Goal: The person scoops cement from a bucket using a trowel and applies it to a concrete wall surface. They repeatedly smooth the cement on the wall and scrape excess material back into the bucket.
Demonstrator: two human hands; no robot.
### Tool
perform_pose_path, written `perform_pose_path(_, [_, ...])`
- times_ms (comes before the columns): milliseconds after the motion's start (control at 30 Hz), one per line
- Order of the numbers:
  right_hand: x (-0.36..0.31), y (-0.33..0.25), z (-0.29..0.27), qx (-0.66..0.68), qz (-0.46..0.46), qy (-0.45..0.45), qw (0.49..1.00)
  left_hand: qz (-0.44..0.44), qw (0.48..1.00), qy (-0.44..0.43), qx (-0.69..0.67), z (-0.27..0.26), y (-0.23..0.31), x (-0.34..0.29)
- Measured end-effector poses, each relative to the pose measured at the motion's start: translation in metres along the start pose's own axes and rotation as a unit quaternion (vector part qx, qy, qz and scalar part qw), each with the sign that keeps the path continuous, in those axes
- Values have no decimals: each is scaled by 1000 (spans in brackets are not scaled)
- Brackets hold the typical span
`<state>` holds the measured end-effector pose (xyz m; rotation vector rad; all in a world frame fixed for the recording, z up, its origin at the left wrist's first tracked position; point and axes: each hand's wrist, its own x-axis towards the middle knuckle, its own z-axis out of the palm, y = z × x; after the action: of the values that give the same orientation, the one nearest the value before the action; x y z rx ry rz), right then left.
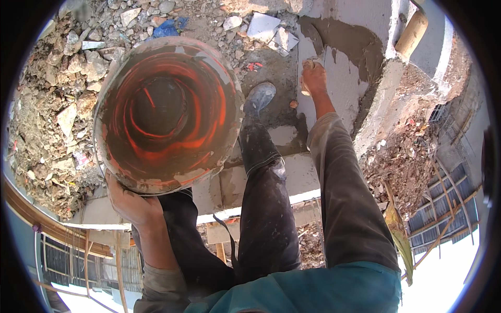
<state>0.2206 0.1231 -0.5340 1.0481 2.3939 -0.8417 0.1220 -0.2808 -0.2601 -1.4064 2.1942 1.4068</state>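
Note:
My left hand (134,204) grips the near rim of a mortar-smeared bucket (206,117) and holds it tilted, its mouth facing up at me. Orange plastic shows through the grey-brown coating inside, and a thin layer of mortar covers its bottom. Over to the right, my right hand (314,78) is closed around the handle of a trowel (312,39), mostly hidden by my fingers. The trowel's mortar-coated blade lies against the pale block surface (342,78). Wet mortar (349,39) is spread in a dark patch beside the blade.
Rubble and broken stones (62,104) cover the ground at the left. White broken pieces (266,28) and a blue scrap (168,27) lie beyond the bucket. A round wooden piece (412,34) juts in at the upper right. My boot (261,95) stands between bucket and blocks.

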Motion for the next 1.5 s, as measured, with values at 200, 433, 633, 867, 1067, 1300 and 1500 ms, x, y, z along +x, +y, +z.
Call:
perform_pose_path(200, [-143,-66,-99,155,32,24,987,39,993,-20,109,-12,-1,-1])
perform_pose_path(433, [-291,-147,-248,122,-145,-243,951,159,981,-90,-71,-23,54,-61])
perform_pose_path(633, [-297,-278,-309,60,-452,-73,887,256,928,-187,-194,-60,169,-156])
perform_pose_path(867, [-371,-362,-406,-205,-456,-190,845,396,863,-209,-236,-111,288,-219])
perform_pose_path(1067, [-377,-357,-462,-136,-511,38,848,477,793,-232,-298,-112,341,-278])
perform_pose_path(1300, [-384,-361,-515,-116,-494,161,846,494,754,-247,-355,-96,378,-314])
perform_pose_path(1500, [-397,-360,-548,-191,-475,176,841,510,733,-246,-376,-85,398,-330])
